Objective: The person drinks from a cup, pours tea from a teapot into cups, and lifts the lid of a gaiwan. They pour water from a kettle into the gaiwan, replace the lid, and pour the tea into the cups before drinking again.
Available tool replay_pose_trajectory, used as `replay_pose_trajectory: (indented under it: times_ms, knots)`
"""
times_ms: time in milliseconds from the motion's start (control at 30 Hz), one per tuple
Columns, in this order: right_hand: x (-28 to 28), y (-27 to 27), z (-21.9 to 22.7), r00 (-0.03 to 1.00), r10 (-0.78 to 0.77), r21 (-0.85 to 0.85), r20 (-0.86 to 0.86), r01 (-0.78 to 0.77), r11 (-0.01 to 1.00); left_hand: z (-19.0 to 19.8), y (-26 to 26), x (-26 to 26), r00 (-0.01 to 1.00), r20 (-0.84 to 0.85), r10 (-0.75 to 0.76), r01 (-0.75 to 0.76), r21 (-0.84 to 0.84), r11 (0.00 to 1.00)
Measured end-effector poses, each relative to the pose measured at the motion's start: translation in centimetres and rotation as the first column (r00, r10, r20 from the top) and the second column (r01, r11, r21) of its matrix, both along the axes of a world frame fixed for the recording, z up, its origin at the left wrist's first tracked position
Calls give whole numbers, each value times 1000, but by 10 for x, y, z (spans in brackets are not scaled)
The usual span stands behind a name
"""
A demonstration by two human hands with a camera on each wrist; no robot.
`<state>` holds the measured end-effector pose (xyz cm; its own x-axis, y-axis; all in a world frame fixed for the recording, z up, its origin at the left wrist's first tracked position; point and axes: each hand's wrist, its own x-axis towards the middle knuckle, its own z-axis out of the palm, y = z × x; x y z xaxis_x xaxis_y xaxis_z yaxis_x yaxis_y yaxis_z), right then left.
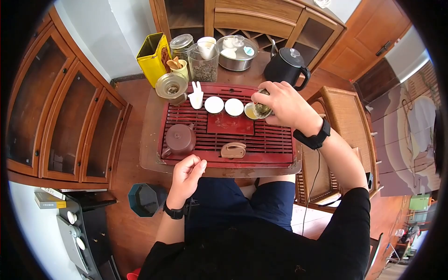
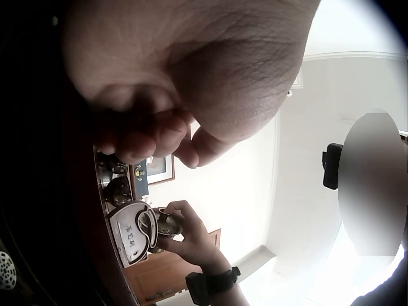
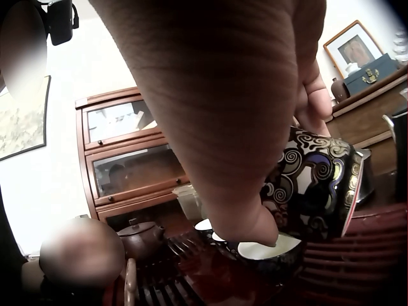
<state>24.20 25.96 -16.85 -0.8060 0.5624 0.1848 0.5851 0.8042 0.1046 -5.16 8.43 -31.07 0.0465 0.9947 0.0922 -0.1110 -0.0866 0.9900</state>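
My right hand (image 1: 284, 105) grips a dark cup with gold and silver scrolls (image 3: 312, 182), tipped on its side, with green leaves showing at its mouth in the head view. Under it, a small tea cup (image 1: 251, 111) with yellowish liquid is partly covered. Two white-lined tea cups (image 1: 214, 105) stand in line to its left. My left hand (image 1: 189, 176) is idle at the tray's front edge, fingers loosely curled and holding nothing. Near it are a brown clay teapot (image 1: 180, 138) and a tan piece with a looped cutout (image 1: 233, 150).
The red slatted tea tray (image 1: 275, 161) spans the table. Behind it stand a strainer (image 1: 171, 87), a white rabbit-eared piece (image 1: 196, 97), a yellow tin (image 1: 153, 60), a glass jar (image 1: 204, 71), a lidded pan (image 1: 237, 55) and a black kettle (image 1: 285, 65). A wicker chair (image 1: 347, 121) is at the right.
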Motion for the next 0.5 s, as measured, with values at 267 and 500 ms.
replay_pose_trajectory:
  times_ms: [267,500]
  knots:
    - [-3,1,5,999,14,17,38,-14,1000,0,0,0,1000,1,2,-2,5,1000]
    - [-5,2,6,997,24,55,74,-28,998,-2,1,-1,1000,7,-7,7,1,1000]
